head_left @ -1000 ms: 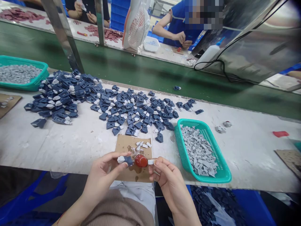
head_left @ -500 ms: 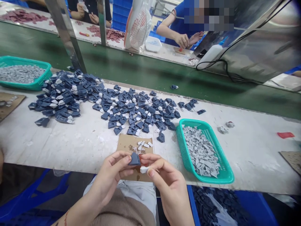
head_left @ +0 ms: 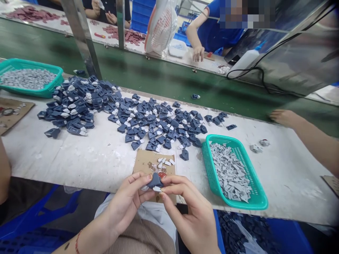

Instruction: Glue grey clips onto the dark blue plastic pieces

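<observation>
My left hand (head_left: 125, 199) pinches a dark blue plastic part (head_left: 155, 180) between thumb and fingers. A small white plastic piece (head_left: 157, 189) lies against the lower edge of that part, pinched in the fingertips of my right hand (head_left: 189, 208). Whether the piece sits inside the part or only touches it, I cannot tell. Just beyond my hands is a cardboard sheet (head_left: 140, 160) bearing several loose white pieces (head_left: 167, 162), a wet-looking smear and a red round item (head_left: 162, 174), partly covered by my fingers.
Dark blue parts, many with white ends, form a heap (head_left: 76, 102) spreading across the table. Green baskets of pale pieces stand at right (head_left: 261, 197) and far left (head_left: 50, 91). Another person's arm (head_left: 315, 137) reaches in from the right. Below the table is a blue bin (head_left: 286, 233).
My right hand has brought the white piece up against the blue part. A person's arm has come in at the right, and the red item there is no longer visible. The view has shifted slightly.
</observation>
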`<state>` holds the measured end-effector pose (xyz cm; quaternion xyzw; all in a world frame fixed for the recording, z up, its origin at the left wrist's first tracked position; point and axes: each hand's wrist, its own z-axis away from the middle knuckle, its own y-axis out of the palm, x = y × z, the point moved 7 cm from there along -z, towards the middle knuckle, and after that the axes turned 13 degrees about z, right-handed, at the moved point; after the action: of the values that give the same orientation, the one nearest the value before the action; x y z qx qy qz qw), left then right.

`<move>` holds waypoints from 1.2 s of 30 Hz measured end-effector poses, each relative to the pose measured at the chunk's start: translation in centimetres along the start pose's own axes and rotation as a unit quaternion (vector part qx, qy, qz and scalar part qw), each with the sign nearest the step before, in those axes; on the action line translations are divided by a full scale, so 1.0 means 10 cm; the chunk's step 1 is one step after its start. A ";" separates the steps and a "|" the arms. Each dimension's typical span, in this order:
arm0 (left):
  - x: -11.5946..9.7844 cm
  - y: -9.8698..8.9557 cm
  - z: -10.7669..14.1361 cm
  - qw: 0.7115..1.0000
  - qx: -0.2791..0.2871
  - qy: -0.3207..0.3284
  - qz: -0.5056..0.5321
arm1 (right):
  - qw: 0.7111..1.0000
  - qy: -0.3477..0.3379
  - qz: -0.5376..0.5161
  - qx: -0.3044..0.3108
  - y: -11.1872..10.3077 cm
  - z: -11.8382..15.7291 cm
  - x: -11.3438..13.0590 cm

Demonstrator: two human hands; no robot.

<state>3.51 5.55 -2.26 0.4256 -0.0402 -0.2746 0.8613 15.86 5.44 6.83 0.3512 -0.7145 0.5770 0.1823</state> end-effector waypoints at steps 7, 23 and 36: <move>0.01 0.03 0.00 1.000 0.017 0.006 -0.015 | 0.999 0.011 0.031 -0.010 0.03 0.03 -0.01; -0.14 0.07 0.17 0.922 0.097 0.207 -0.313 | 0.981 0.147 -0.109 -0.069 0.11 0.13 -0.14; -0.17 0.11 0.20 0.892 0.068 0.235 -0.379 | 0.956 0.227 -0.184 0.001 0.18 0.09 -0.25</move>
<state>1.98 5.52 0.07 0.5185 0.3096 -0.4689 0.6445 16.42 5.49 3.73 0.3363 -0.5771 0.5985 0.4424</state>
